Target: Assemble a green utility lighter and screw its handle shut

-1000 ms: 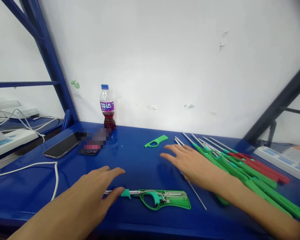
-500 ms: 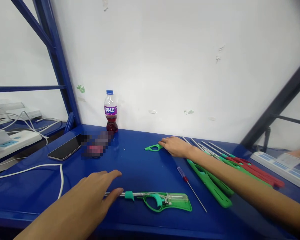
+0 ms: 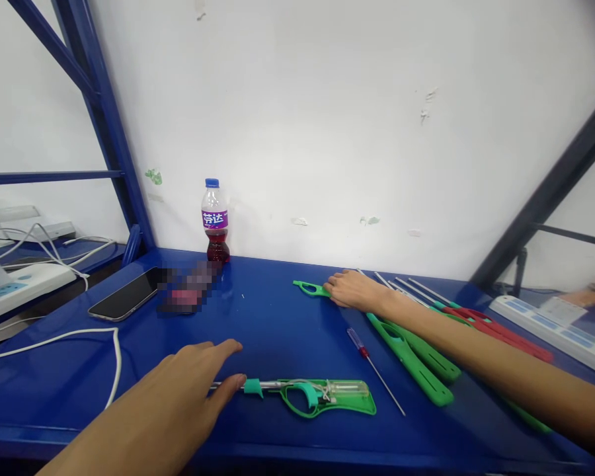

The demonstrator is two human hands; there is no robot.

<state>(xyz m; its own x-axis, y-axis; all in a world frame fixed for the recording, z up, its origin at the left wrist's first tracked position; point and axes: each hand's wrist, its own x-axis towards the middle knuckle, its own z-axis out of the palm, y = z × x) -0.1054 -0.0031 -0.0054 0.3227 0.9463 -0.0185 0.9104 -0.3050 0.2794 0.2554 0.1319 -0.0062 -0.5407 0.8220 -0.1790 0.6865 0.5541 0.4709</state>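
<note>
We read 芬达 in white characters on the purple label of the bottle (image 3: 215,219), blue cap, dark red drink inside, standing near the white wall (image 3: 297,132). Glossy blue table (image 3: 277,330). Open lighter (image 3: 350,396) lies flat at the front: green plastic shell, teal trigger, clear tank, thin wires, metal rod running left. Our left hand (image 3: 178,390) sits over the rod, thumb and index finger well apart, thumb at the rod, nothing clamped. Our right hand (image 3: 354,289) reaches to the back, fingers closed on the wide end of the green cover (image 3: 308,288); its narrow looped end sticks out leftward, just above or on the table. Screwdriver (image 3: 364,352) has a clear purple-and-red handle and a thin shaft, lying between the open lighter and the green lighters (image 3: 416,370). Red lighters (image 3: 510,334) beyond, smooth plastic, then a white power strip (image 3: 555,330) at right. Black-screened phone (image 3: 126,295) and white cable (image 3: 117,357) on the left. Beside the phone a pixelated patch (image 3: 188,291) masks what is probably another phone. Our right forearm hides part of the lighter pile, and our left thumb covers a stretch of rod.
</note>
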